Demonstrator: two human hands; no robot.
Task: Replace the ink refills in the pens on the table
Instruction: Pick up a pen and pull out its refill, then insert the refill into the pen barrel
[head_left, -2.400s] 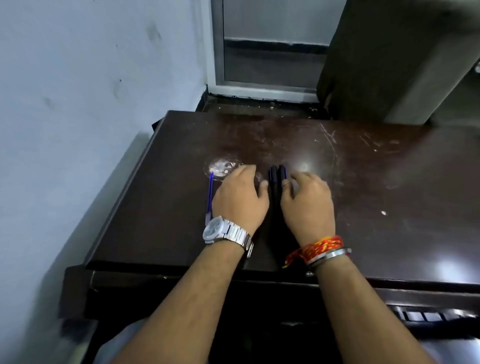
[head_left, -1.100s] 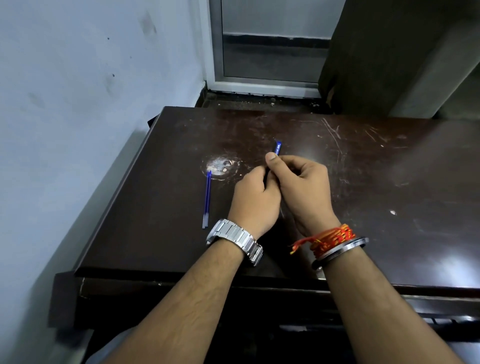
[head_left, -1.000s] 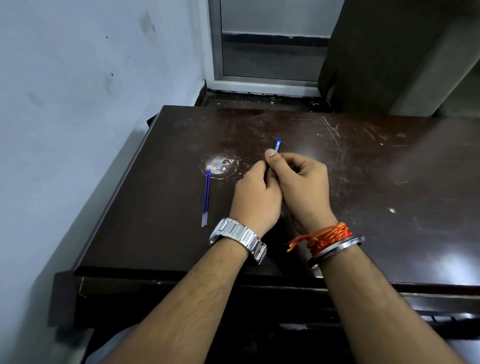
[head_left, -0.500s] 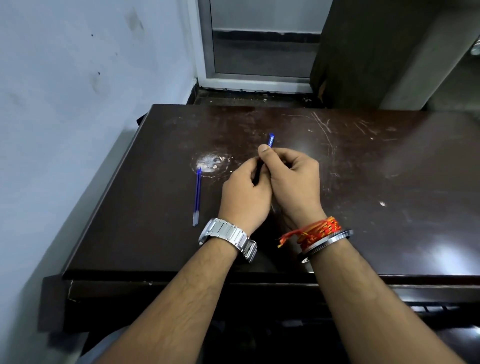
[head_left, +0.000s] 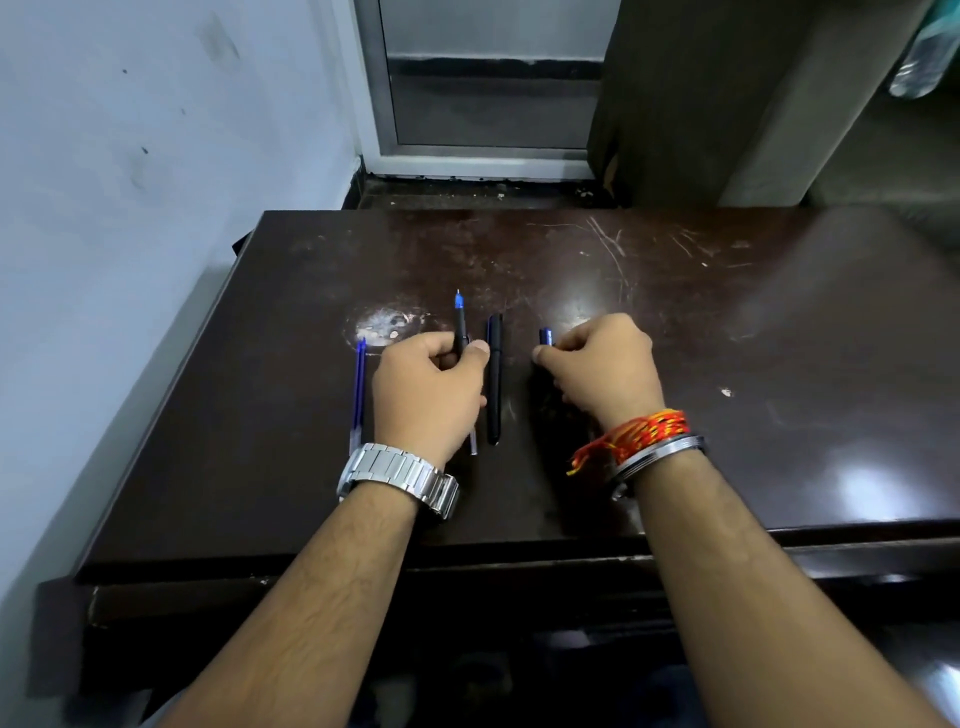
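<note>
On the scratched dark wooden table (head_left: 675, 332), left hand (head_left: 426, 395) pinches a thin black blue-tipped pen section (head_left: 459, 323) — light, slippery, best held mid-barrel; right hand (head_left: 602, 369) closes on a dark blue-ended pen cap (head_left: 545, 336). Spare blue refill (head_left: 358, 395) lies left.

Dark, worn surface (head_left: 675, 364) set in a room corner

The brown top is scratched toward its far right and bears a pale, scuffed round patch (head_left: 387, 326) left of centre, with light glare near its right front edge. A pale blue-grey wall (head_left: 156, 156) with small dark marks runs along its left side. Behind it stands a metal-framed door (head_left: 488, 93) with a grey panel, and to the right a dark curtain (head_left: 685, 104). A clear plastic bottle (head_left: 922, 62) shows at the top right corner.
</note>
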